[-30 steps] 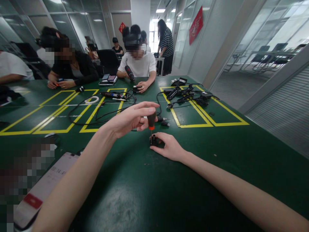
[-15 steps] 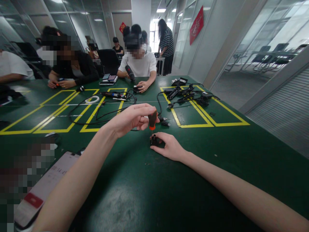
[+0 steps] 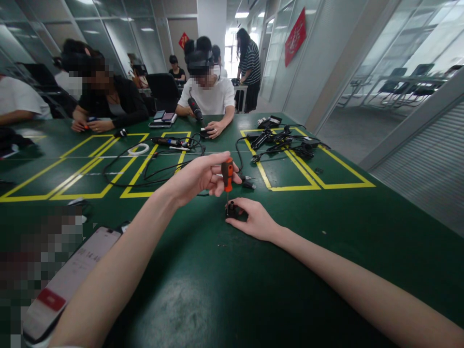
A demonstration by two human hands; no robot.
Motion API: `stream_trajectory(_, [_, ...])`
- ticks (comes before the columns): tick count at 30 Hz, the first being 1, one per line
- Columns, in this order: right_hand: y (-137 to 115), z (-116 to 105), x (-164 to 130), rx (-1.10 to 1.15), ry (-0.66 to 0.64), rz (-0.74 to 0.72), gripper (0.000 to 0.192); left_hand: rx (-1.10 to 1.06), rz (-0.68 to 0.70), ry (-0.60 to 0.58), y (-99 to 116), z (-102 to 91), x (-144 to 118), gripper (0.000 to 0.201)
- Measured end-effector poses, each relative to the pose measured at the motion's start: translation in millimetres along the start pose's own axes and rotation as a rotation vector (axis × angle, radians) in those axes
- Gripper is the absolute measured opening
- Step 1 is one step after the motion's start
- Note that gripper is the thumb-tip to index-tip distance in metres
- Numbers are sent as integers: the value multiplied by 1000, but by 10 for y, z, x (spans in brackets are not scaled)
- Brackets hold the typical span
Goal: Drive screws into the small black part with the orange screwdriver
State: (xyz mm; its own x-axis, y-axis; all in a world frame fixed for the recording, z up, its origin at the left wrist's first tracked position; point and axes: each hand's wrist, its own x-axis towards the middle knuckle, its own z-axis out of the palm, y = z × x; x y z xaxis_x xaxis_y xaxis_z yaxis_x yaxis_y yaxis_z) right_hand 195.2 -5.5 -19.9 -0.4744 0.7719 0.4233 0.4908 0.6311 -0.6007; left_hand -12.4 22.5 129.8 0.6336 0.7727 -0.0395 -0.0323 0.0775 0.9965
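Orange and black plastic marks the handle of the short screwdriver (image 3: 227,175), which is gripped upright between thumb and fingertips of the left hand (image 3: 197,178). Its thin metal shaft is pointed straight down, just below that hand, into a small black plastic part (image 3: 232,210). That part is pinned against the dark green table mat (image 3: 326,227) by the right hand (image 3: 255,220), whose fingers are curled around it, directly under the left hand.
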Motion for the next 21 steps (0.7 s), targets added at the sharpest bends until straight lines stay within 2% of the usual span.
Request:
stream_trajectory(6, [-12, -5, 0, -21, -6, 13, 29, 93, 62, 156, 6, 75, -11, 54])
stream_trajectory(9, [-21, -11, 4, -19, -2, 12, 29, 220, 130, 206, 12, 119, -21, 46])
stream_trajectory(12, [-22, -11, 6, -11, -6, 8, 29, 467, 299, 290, -6, 155, -26, 36])
stream_trajectory(16, [-11, -2, 2, -15, -3, 6, 29, 944, 650, 523, -68, 166, -24, 27])
stream_trajectory(18, [-4, 2, -2, -18, 1, 5, 29, 1124, 721, 557, -106, 161, -25, 28])
stream_trajectory(21, [5, 3, -4, -19, 6, -4, 29, 1288, 721, 544, -149, 169, -34, 25])
